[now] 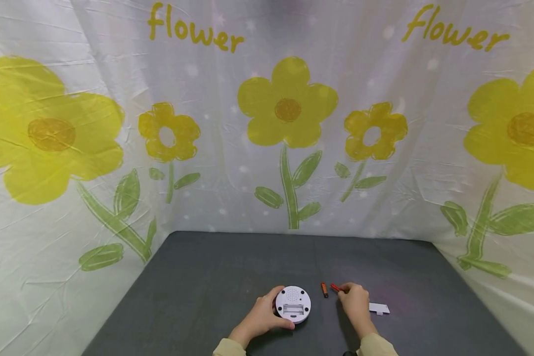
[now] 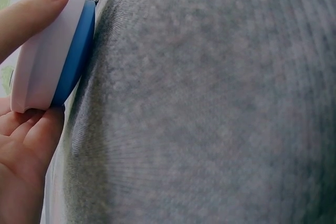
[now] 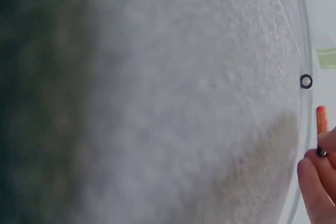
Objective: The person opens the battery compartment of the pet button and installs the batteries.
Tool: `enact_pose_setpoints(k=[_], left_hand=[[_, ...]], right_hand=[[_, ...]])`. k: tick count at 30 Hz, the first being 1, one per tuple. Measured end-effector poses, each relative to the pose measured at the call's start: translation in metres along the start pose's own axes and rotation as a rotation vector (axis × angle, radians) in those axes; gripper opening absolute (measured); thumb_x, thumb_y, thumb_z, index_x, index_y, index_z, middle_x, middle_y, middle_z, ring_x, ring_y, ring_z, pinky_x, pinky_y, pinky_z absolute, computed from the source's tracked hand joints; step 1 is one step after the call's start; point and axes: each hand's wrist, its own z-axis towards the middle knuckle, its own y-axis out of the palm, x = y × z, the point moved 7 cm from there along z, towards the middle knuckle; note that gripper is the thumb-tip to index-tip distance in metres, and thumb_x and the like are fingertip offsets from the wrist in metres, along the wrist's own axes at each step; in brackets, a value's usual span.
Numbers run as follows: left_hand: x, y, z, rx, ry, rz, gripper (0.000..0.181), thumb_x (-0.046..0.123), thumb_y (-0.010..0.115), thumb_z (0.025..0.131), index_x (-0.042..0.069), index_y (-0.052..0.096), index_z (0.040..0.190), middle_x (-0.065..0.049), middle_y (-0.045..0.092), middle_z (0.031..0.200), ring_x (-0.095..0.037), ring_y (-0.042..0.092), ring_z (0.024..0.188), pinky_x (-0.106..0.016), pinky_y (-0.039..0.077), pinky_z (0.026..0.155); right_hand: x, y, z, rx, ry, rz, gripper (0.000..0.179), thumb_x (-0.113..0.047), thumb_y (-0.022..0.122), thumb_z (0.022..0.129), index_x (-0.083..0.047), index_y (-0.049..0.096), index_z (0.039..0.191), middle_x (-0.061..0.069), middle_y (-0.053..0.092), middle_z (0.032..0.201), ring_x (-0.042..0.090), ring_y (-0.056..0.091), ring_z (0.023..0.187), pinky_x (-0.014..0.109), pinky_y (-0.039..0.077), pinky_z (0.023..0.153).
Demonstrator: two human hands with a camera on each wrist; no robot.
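In the head view my left hand (image 1: pixel 262 314) grips a round white device (image 1: pixel 292 299) by its rim, thumb at the lower edge. Its underside faces up, with speaker holes, small dark feet and an open battery compartment (image 1: pixel 293 309) in which no battery shows. From the left wrist, the device (image 2: pixel 44 59) shows a blue layer below the white body. To the right, my right hand (image 1: pixel 356 302) pinches a red battery (image 1: pixel 335 287) with a dark end, also visible from the right wrist as an orange-red battery (image 3: pixel 322 119). Another red and black battery (image 1: pixel 324 289) lies between the hands.
A white battery cover (image 1: pixel 379 308) with a small tab lies just right of my right hand. The dark grey tabletop (image 1: pixel 231 267) stretches to a flower-printed curtain (image 1: pixel 222 198) behind and at both sides. Grey cloth blur fills most of both wrist views.
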Motion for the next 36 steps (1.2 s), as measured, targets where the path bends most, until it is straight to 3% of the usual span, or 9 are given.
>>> enact_pose_setpoints(k=[9,16,22,29,36], left_hand=[[0.002,0.001,0.001,0.004,0.025,-0.011,0.092,0.027,0.089,0.056,0.000,0.045,0.131,-0.005,0.061,0.111,-0.006,0.057,0.093,-0.025,0.044,0.084],[-0.003,0.002,0.002,0.000,0.007,-0.006,0.092,0.030,0.089,0.056,0.002,0.045,0.131,-0.005,0.060,0.113,-0.006,0.056,0.095,-0.025,0.044,0.084],[-0.003,0.002,0.002,-0.006,0.016,0.004,0.092,0.031,0.089,0.056,0.001,0.045,0.131,-0.006,0.060,0.114,-0.006,0.056,0.095,-0.026,0.044,0.084],[-0.001,0.001,0.001,-0.010,-0.001,0.021,0.090,0.033,0.088,0.058,0.003,0.045,0.131,-0.006,0.060,0.114,-0.007,0.055,0.095,-0.027,0.045,0.083],[-0.002,0.001,0.001,-0.013,-0.021,0.048,0.091,0.037,0.087,0.059,0.003,0.044,0.132,-0.006,0.059,0.116,-0.010,0.054,0.098,-0.029,0.044,0.084]], right_hand=[[-0.028,-0.006,-0.002,-0.004,-0.052,0.156,0.010,-0.003,0.068,0.074,-0.005,0.073,0.082,0.002,0.066,0.072,0.018,0.058,0.066,0.034,0.044,0.059],[-0.046,0.001,-0.011,-0.085,-0.150,0.287,0.012,-0.002,0.073,0.075,-0.009,0.074,0.086,0.000,0.067,0.078,0.009,0.058,0.068,0.024,0.046,0.059],[-0.058,0.008,-0.028,-0.125,-0.280,0.349,0.017,0.004,0.075,0.071,-0.009,0.074,0.083,-0.001,0.068,0.079,0.006,0.060,0.069,0.023,0.050,0.060],[-0.073,0.017,-0.045,-0.194,-0.448,0.348,0.015,0.003,0.075,0.072,-0.008,0.073,0.081,-0.003,0.067,0.080,0.007,0.060,0.072,0.024,0.050,0.061],[-0.088,0.015,-0.054,-0.145,-0.618,0.345,0.020,0.008,0.076,0.067,-0.007,0.072,0.079,-0.002,0.065,0.078,0.010,0.059,0.072,0.023,0.050,0.060]])
